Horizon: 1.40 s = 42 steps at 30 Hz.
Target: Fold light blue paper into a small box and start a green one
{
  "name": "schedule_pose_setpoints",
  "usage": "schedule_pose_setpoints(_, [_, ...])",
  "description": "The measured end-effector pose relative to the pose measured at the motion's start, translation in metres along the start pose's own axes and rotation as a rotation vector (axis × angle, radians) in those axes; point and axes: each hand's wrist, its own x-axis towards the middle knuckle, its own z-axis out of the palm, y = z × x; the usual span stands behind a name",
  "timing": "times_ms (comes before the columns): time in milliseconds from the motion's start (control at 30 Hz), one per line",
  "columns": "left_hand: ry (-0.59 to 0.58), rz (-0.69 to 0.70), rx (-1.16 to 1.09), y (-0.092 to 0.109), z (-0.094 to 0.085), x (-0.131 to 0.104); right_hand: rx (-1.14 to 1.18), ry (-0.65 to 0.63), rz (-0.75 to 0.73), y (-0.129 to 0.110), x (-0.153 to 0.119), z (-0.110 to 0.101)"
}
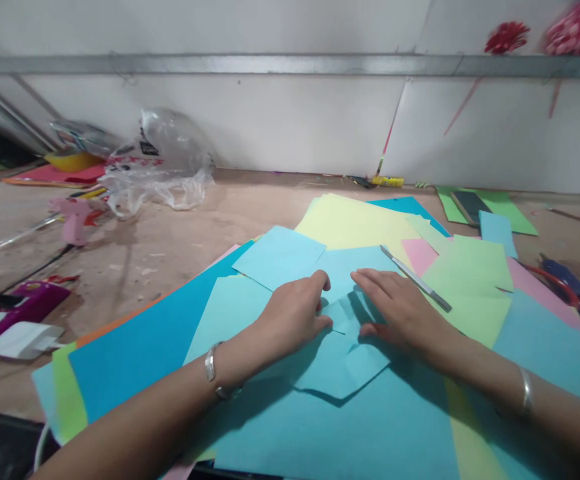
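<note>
A light blue sheet of paper (340, 377) with creases and a raised lower edge lies between my hands, on top of other blue sheets. Over its left side is my left hand (297, 307), fingers curled, with a gap between thumb and forefinger and nothing visible in it. My right hand (397, 307) rests at the sheet's right side, open, its fingers stretched forward and the thumb apart. A short dark line, perhaps a slit or edge, shows near my left thumb. Just beyond my right hand, a slim silver craft knife (415, 279) lies on the papers.
Pale yellow paper (347, 223) and dark blue paper (155, 340) spread around. At left are a pink glue gun (74, 220), a purple power strip (33, 307), a white charger (23, 340) and a plastic bag (165, 160). Scissors (560, 283) and a phone (470, 205) lie right.
</note>
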Motion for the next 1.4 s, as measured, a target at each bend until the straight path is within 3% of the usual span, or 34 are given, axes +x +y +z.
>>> schedule_pose_setpoints(100, [0.029,0.048,-0.067,0.0,0.002,0.001,0.057,-0.063,0.114,0.004,0.002,0.0])
schedule_pose_setpoints(233, [0.15,0.206,0.041,-0.004,0.006,0.004,0.122,-0.119,0.168,0.01,0.005,-0.007])
schedule_pose_setpoints(367, [0.064,0.384,0.194,-0.007,0.011,0.005,0.129,-0.073,0.132,0.017,0.006,-0.006])
schedule_pose_setpoints(533, [-0.013,0.498,0.419,-0.002,0.015,0.002,0.085,-0.033,0.054,0.021,0.003,-0.002])
schedule_pose_setpoints(700, [-0.076,0.497,0.542,0.011,0.017,-0.005,-0.104,-0.077,-0.014,0.016,0.001,-0.012])
schedule_pose_setpoints(833, [-0.089,0.486,0.538,0.016,0.018,-0.009,-0.27,-0.108,-0.039,-0.006,-0.003,-0.023])
schedule_pose_setpoints(933, [-0.088,0.493,0.522,0.015,0.019,-0.01,-0.313,-0.217,-0.05,-0.021,-0.008,-0.028])
schedule_pose_setpoints(1100, [-0.079,0.524,0.54,0.012,0.021,-0.007,-0.373,-0.447,0.098,-0.024,-0.01,-0.029])
schedule_pose_setpoints(1400, [-0.094,0.512,0.515,0.015,0.017,-0.008,-0.455,-0.53,0.212,-0.021,-0.004,-0.031])
